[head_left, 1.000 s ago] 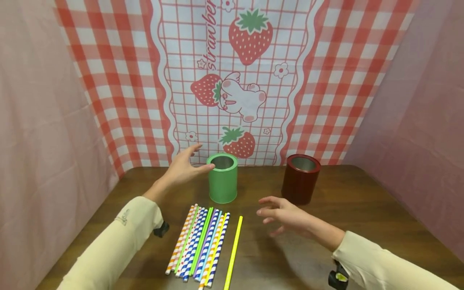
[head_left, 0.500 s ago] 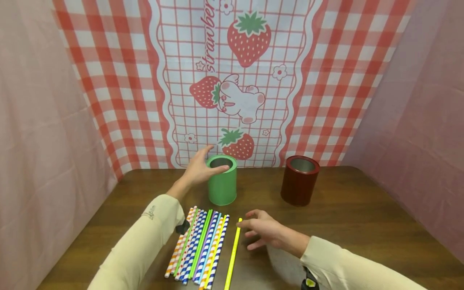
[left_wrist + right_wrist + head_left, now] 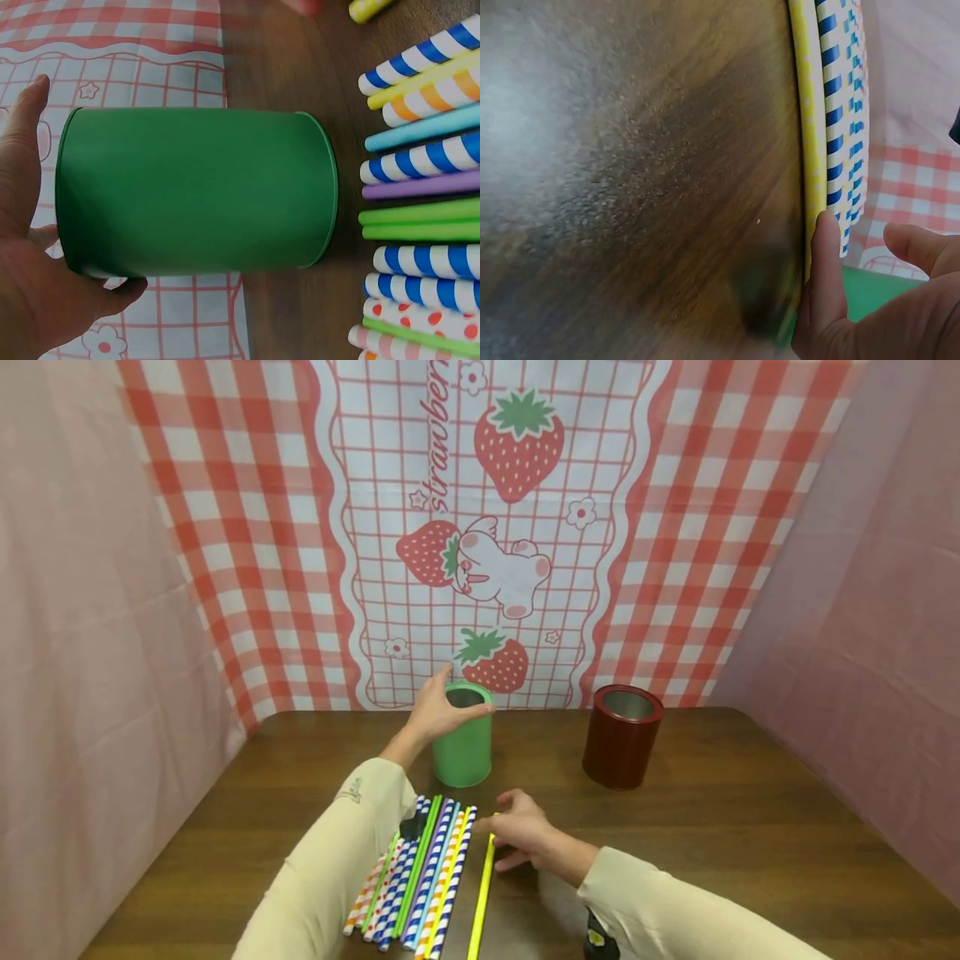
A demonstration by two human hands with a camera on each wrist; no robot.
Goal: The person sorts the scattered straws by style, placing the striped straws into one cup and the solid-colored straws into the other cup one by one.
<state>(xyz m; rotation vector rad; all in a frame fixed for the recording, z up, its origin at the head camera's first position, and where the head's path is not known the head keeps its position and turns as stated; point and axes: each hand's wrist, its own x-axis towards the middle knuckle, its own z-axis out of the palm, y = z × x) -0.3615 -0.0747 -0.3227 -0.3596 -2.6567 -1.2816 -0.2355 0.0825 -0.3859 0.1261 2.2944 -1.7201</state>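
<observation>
My left hand [image 3: 438,708] is at the rim of a green can [image 3: 468,758], thumb and fingers spread. In the left wrist view, the fingers of the left hand [image 3: 37,292] stand beside the rim end of the can [image 3: 195,191]; whether they touch it is unclear. A yellow drinking straw [image 3: 483,893] lies alone on the table, and my right hand [image 3: 528,835] is at its far end. The right wrist view has an extended finger of the right hand [image 3: 892,315] over the end of this pale-dotted straw [image 3: 812,142]; other fingers are hidden.
A row of striped, dotted and plain straws [image 3: 431,885] lies left of the single one, partly under the left forearm. At the back right of the wooden table [image 3: 720,860] stands a dark red can [image 3: 621,747]. Behind hangs a strawberry-print cloth [image 3: 517,452].
My left hand has moved right, from beside the green can to over its rim. My right hand has moved left and down to the far end of the yellow straw.
</observation>
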